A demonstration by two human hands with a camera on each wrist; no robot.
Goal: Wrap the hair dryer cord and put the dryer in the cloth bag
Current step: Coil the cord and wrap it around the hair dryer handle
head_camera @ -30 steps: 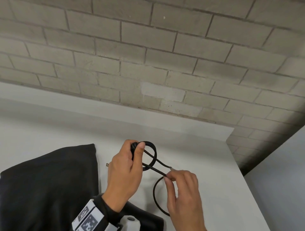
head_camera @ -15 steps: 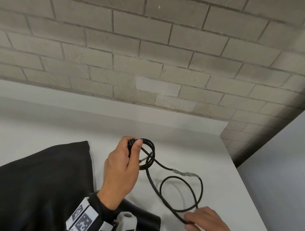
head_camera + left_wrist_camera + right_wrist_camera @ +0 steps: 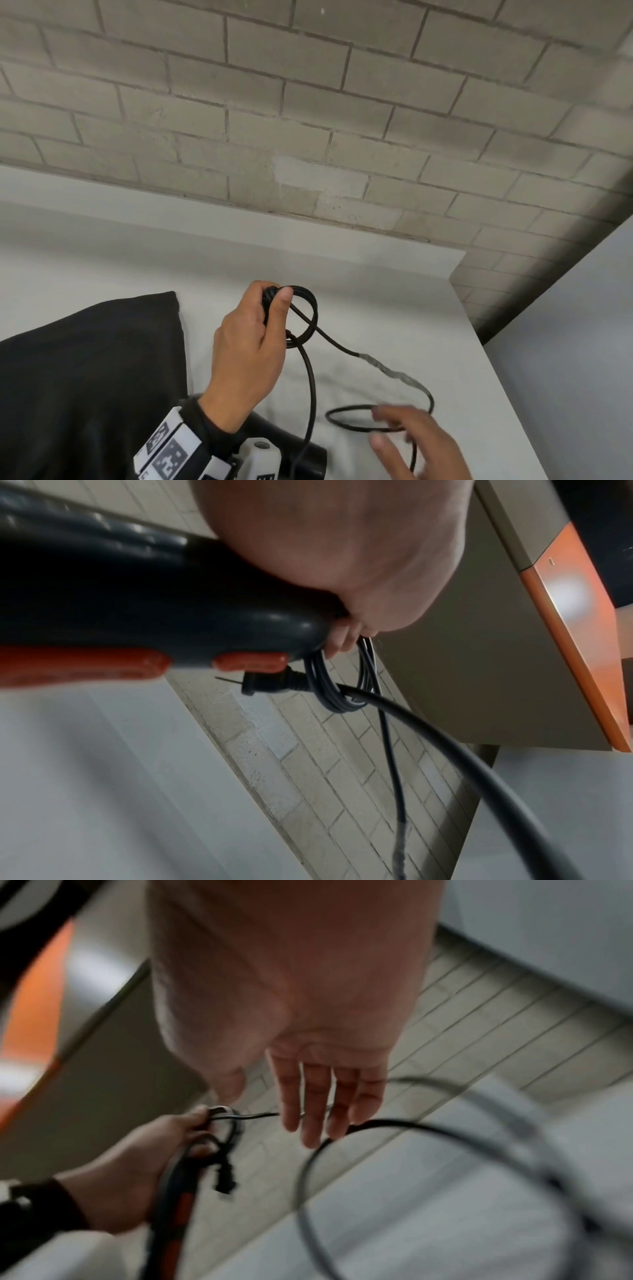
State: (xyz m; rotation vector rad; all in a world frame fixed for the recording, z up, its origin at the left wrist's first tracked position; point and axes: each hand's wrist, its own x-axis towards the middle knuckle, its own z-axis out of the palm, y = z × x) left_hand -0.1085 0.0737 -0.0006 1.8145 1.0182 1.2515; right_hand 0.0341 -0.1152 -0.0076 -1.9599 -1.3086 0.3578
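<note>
My left hand grips the black hair dryer by its handle, thumb pressing a small coil of cord against it. The plug hangs beside the coil. From there the loose cord runs down and lies in one wide loop on the table. My right hand, blurred, has straight spread fingers with that loop touching them. The black cloth bag lies flat at the left. Only the dryer's dark body shows below my left wrist.
The white table ends at a brick wall behind and at an edge on the right. A grey taped stretch marks the loose cord. An orange and grey cabinet shows in the left wrist view.
My right hand released its pinch on the cord, dropped toward the near edge, and now reaches with straight fingers into the loop. The loose cord fell into a wider loop. The left hand's grip held.
</note>
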